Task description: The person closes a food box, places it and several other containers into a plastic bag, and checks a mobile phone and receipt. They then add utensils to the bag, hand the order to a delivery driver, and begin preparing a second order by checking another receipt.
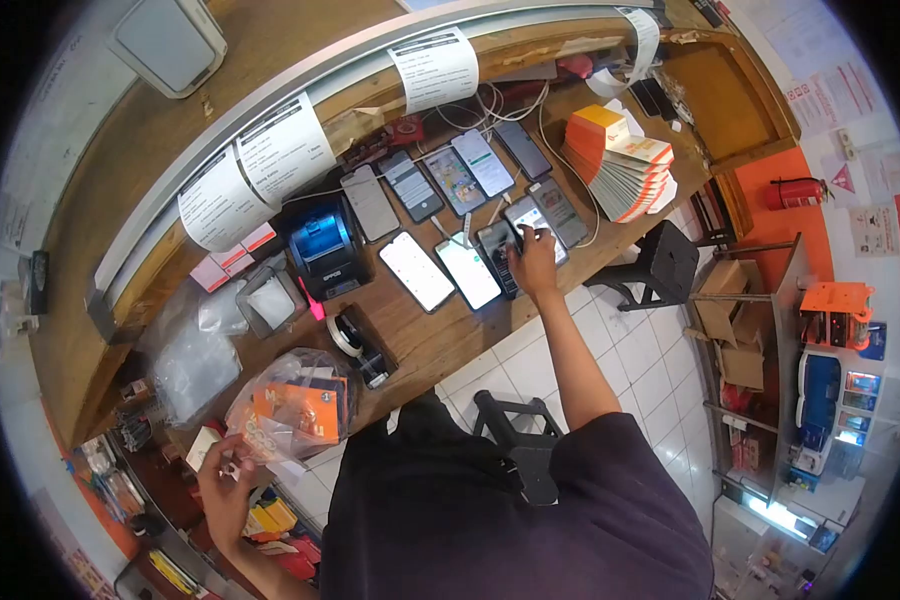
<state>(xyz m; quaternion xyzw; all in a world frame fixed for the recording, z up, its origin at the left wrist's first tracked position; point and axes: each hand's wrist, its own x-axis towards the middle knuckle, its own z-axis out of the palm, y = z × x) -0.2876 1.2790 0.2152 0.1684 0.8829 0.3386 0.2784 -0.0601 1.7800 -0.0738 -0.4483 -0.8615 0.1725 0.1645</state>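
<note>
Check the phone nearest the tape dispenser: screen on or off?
On: the phone shows a bright white screen with small marks.

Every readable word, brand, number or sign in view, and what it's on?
"EPPOS": black box-shaped printer.
"M", first letter only, rest unclear: orange printed packet in the clear plastic bag.
Too small or blurred: hanging white printed slips, lit phone screens, fanned orange-and-white booklets, white wall notices.
Pink-and-white triangular wall sign: no wording legible.
No number I can read reliably.
</note>
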